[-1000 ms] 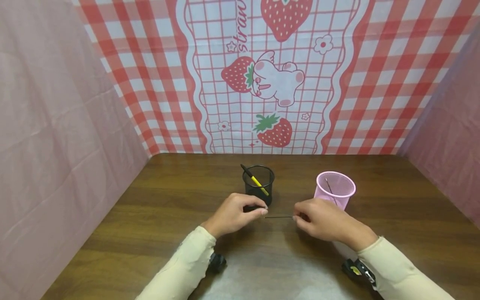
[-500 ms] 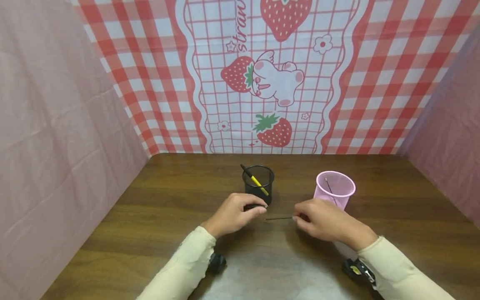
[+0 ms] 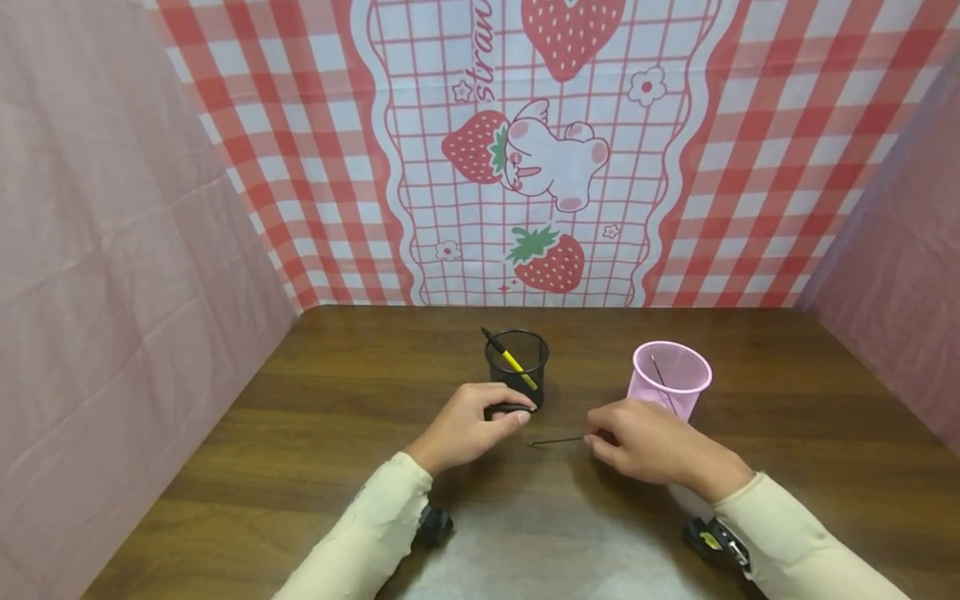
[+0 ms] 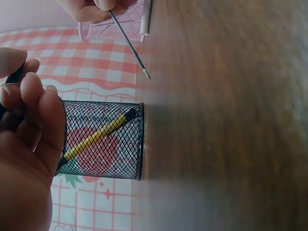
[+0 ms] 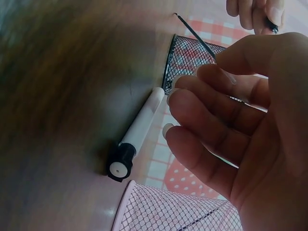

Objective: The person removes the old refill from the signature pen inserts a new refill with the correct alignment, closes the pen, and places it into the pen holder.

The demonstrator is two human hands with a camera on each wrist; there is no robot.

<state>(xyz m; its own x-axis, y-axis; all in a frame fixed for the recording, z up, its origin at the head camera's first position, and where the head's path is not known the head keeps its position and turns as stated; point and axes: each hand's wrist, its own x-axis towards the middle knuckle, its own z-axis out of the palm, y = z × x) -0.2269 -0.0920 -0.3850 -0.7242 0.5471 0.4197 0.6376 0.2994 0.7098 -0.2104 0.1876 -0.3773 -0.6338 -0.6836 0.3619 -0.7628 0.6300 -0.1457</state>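
Note:
My left hand (image 3: 472, 423) grips a black pen barrel (image 3: 507, 408) in front of the black mesh pen cup (image 3: 517, 387). My right hand (image 3: 648, 440) pinches a thin dark pen refill (image 3: 557, 440) between thumb and index finger. The refill points left with its metal tip (image 4: 147, 73) free, apart from the barrel. In the right wrist view, the other fingers of that hand curve loosely. A yellow and black pen (image 3: 513, 362) leans inside the black cup. The pink mesh cup (image 3: 641, 383), just behind the right hand, holds a thin dark stick (image 3: 660, 375).
A white pen-like cylinder (image 5: 144, 120) with a black end lies on the wooden table (image 3: 360, 375) below the right hand, mostly covered by the arm in the head view. Pink cloth (image 3: 135, 250) hangs at the sides and a strawberry-print cloth (image 3: 330, 167) at the back.
The refill's free tip has swung slightly toward me, widening the gap to the barrel. My left hand has shifted a little away from me. Both cups stay put.

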